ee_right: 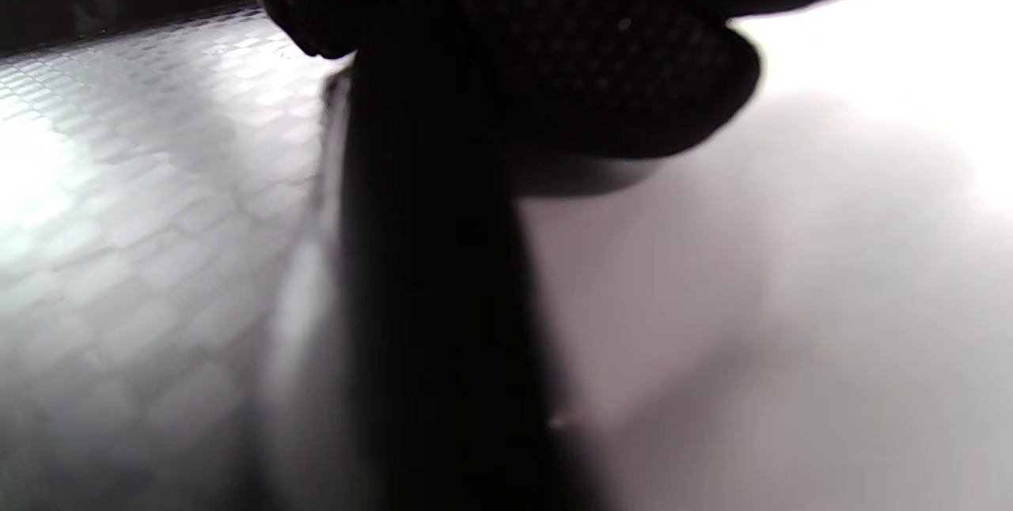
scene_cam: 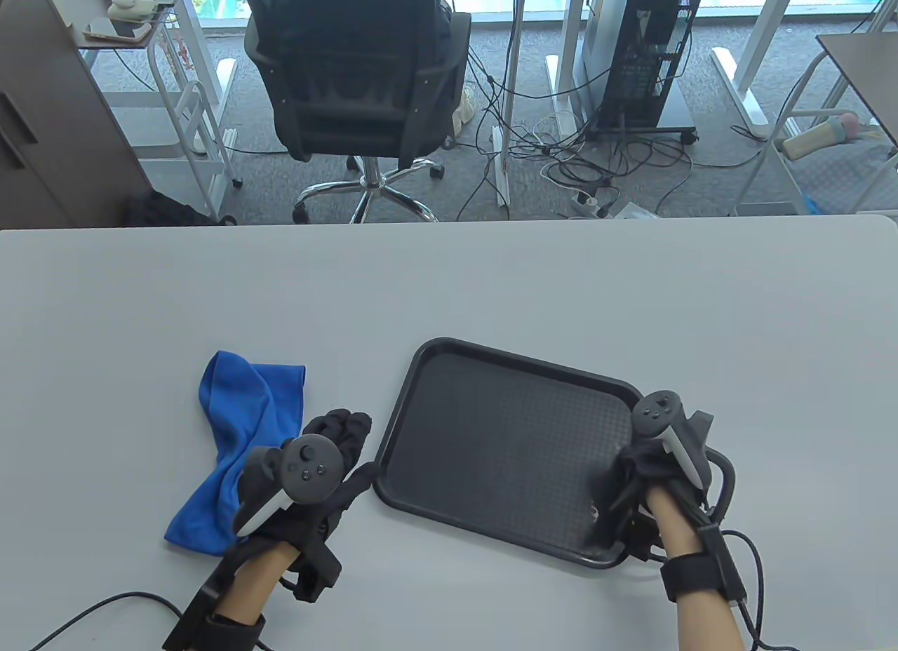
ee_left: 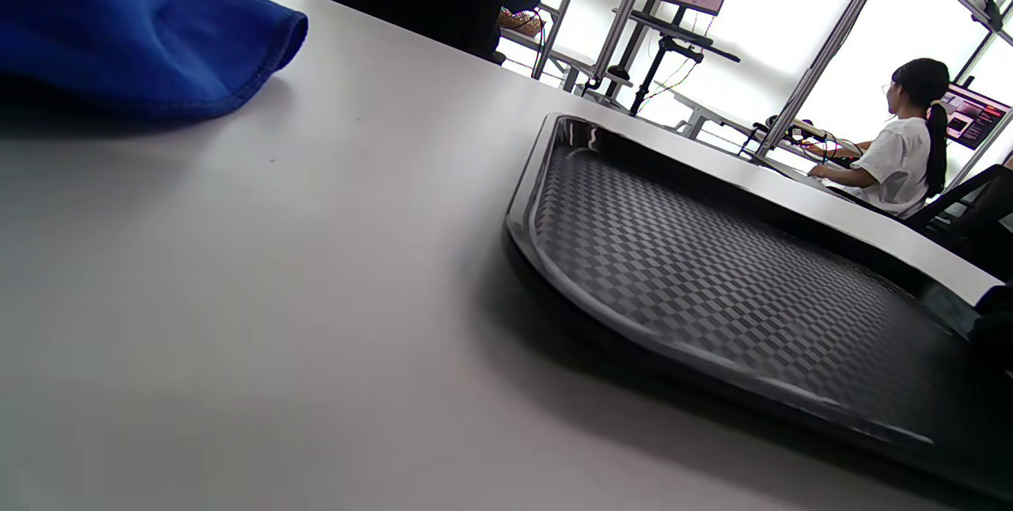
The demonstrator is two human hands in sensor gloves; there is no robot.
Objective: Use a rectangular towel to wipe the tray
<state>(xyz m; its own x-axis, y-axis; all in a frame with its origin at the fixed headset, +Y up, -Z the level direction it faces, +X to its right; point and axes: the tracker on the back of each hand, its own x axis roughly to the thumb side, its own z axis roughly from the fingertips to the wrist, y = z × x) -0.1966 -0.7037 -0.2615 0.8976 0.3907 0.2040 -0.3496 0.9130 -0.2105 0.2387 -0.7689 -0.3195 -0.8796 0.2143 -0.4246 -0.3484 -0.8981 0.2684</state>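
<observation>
A black textured tray [scene_cam: 491,440] lies on the white table, right of the middle. A crumpled blue towel [scene_cam: 238,426] lies to its left, loose on the table. My left hand [scene_cam: 344,433] lies with fingers stretched out between towel and tray, its wrist over the towel's near right part; it grips nothing. In the left wrist view the towel [ee_left: 134,28] lies free at top left and the tray [ee_left: 712,274] at right. My right hand [scene_cam: 624,482] grips the tray's near right corner. In the right wrist view its fingers [ee_right: 617,60] curl over the tray rim [ee_right: 427,297].
The white table [scene_cam: 449,286] stretches far behind the tray and towel to its back edge. Beyond it stand a black office chair [scene_cam: 358,76] and a computer tower [scene_cam: 649,48] on the floor. Cables trail from both wrists at the near edge.
</observation>
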